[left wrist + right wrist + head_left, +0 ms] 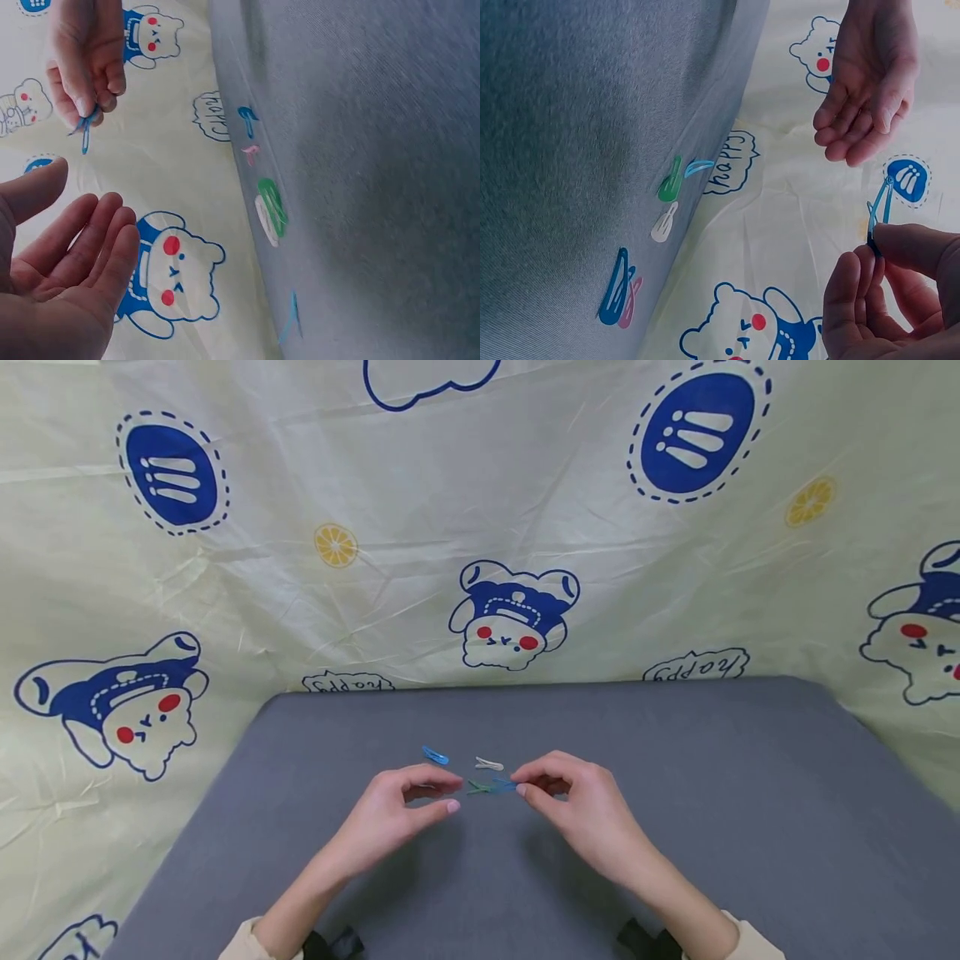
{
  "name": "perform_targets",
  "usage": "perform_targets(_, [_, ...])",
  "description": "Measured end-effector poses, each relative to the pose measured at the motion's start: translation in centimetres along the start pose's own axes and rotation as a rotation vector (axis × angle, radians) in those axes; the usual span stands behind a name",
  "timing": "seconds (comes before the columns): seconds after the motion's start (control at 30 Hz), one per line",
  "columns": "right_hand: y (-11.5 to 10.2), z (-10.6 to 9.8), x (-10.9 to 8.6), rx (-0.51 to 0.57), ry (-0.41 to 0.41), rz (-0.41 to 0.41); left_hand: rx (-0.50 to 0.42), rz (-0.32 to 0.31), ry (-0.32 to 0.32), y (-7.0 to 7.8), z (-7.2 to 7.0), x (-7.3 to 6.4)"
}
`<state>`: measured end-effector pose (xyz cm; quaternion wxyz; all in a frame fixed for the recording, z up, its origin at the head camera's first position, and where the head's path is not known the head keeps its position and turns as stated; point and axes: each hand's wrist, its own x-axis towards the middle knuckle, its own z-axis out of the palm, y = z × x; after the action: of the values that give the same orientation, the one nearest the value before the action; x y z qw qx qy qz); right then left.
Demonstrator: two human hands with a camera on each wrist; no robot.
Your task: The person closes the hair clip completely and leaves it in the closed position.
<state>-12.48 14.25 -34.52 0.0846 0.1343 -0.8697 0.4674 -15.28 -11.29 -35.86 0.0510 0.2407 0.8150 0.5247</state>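
My right hand [581, 793] pinches a blue snap hair clip [883, 202] between thumb and fingertips, above the table. The clip's prongs stand apart and its free end points toward my left hand [401, 814]. That left hand is level with the right one, fingers and thumb relaxed and spread apart, with nothing between them. On the table beyond the hands lie a green hair clip [670, 182], a white one [663, 223], a light blue one [699, 168], a dark blue one [614, 291] and a pink one [632, 301], partly behind the dark blue.
The clips lie on a table with a grey cloth [675, 827]. Behind it hangs a pale curtain [405, 610] printed with cartoon bears and blue ovals. Dark straps [333, 943] show near both wrists.
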Motion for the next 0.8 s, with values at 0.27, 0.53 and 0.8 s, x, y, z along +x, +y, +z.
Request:
perform_targets(0.27, [-0.5, -0.4, -1.0, 0.03, 0.01, -0.005, 0.007, 0.013, -0.003, 0.8, 0.6, -0.6])
perform_targets(0.53, [-1.1, -0.3, -2.1, 0.029, -0.008, 0.043, -0.029, -0.006, -0.028, 1.2, 1.0, -1.4])
perform_targets(0.8, [-1.4, -0.5, -2.8, 0.008, 0.015, 0.033, -0.013, 0.018, -0.025, 1.6, 1.3, -1.8])
